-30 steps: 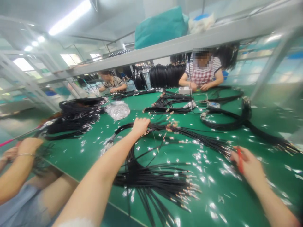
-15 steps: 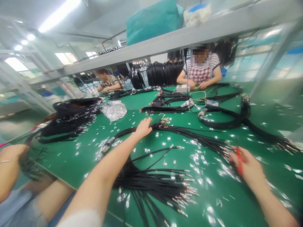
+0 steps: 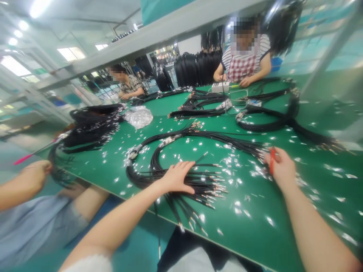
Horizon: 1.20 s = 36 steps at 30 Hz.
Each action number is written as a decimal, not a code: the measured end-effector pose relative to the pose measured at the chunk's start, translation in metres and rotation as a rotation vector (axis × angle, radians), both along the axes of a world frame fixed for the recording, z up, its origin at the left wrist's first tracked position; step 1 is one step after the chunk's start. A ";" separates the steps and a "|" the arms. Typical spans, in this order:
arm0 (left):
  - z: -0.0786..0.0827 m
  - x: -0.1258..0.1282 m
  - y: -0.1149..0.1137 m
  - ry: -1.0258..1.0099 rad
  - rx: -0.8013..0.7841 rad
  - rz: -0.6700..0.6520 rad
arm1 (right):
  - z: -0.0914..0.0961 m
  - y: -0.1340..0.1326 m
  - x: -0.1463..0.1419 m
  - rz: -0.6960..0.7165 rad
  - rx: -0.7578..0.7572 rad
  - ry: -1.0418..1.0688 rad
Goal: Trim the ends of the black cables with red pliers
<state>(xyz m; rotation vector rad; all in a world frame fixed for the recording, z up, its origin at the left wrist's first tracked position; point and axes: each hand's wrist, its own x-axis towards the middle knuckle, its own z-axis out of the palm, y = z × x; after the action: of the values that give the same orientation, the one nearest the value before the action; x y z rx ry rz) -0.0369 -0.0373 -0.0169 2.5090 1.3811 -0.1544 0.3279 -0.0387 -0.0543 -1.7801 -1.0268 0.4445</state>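
Observation:
My left hand lies flat, fingers spread, on a bundle of black cables with metal tips near the front edge of the green table. Farther right, my right hand is closed round a small red-handled tool, beside the metal ends of a longer curved bundle of black cables that runs across the table's middle.
Shiny foil scraps litter the green table. More black cable bundles lie at the left and at the back. A person's arm works at my left; two people sit at the far side. A clear bag lies beyond.
My left hand let go of the far cable bundle and drew back onto the near bundle, now flat on it. My right hand stayed closed on the red tool. The view tilted down.

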 end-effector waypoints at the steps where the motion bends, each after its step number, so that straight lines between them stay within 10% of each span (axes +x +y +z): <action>1: -0.004 0.000 -0.004 -0.001 0.027 0.014 | -0.001 0.000 0.000 -0.006 -0.010 -0.004; 17: -0.006 -0.015 -0.049 -0.147 0.109 0.053 | -0.010 0.000 -0.003 -0.033 -0.012 -0.110; 33: -0.023 0.073 0.030 -0.630 -0.141 0.115 | 0.038 -0.015 -0.076 0.484 -0.020 0.127; 36: -0.022 0.065 0.032 -1.063 -0.366 0.307 | 0.058 -0.010 -0.080 0.299 0.080 -0.175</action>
<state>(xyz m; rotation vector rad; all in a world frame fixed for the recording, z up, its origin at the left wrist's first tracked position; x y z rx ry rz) 0.0284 -0.0051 -0.0389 1.5835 1.0740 0.7891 0.2478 -0.0491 0.0037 -1.6205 -1.4244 0.4286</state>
